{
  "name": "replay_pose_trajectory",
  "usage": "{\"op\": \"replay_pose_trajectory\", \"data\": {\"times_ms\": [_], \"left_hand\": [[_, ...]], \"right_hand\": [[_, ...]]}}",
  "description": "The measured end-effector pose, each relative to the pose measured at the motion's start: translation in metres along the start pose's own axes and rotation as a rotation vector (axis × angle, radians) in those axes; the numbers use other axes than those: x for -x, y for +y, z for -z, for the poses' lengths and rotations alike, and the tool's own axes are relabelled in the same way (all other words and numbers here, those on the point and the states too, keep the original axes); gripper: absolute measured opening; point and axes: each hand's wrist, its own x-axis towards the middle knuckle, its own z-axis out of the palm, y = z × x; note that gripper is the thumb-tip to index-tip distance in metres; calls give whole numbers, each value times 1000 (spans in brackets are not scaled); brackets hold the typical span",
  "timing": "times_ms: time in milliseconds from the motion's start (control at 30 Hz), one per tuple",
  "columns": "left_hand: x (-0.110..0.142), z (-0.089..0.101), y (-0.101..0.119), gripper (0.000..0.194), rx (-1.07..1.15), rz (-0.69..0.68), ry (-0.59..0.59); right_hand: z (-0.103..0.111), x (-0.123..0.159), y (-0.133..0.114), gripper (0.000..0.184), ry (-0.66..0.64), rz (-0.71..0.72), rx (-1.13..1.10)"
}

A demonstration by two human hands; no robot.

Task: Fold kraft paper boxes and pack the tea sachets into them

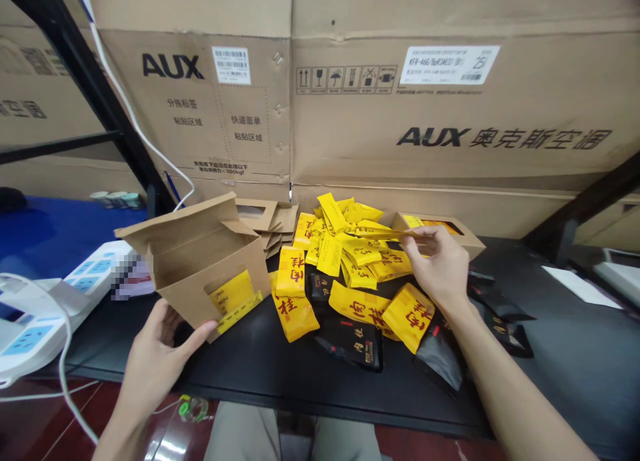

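So there's someone sitting at a black counter with a big heap of yellow sachets printed in red, and the easiest way to place everything is off that heap. Left of the heap, the left hand is gripping a kraft paper box from underneath, with the thumb stretched along the front. The box is tipped with its flaps spread wide, and that hold seems to be what keeps its mouth open. One yellow sachet shows through the box's window, and a thin yellow strip pokes out low at the front, right by the thumb. Right of the heap, the right hand is pinching a slim yellow sachet by one end, holding it edge-on just above the others, so it's lifted off the heap. Just beyond that hand sits a second kraft box. Black sachets lie in front of the heap, flat kraft box blanks are stacked behind it, and huge AUX cartons stand farther back.
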Motion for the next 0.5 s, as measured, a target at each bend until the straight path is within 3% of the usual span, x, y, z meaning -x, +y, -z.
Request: {"op": "replay_pose_trajectory", "data": {"times_ms": [500], "left_hand": [[0,0,2,71,-14,-9,3]], "right_hand": [[2,0,-4,16,-2,36,26]]}}
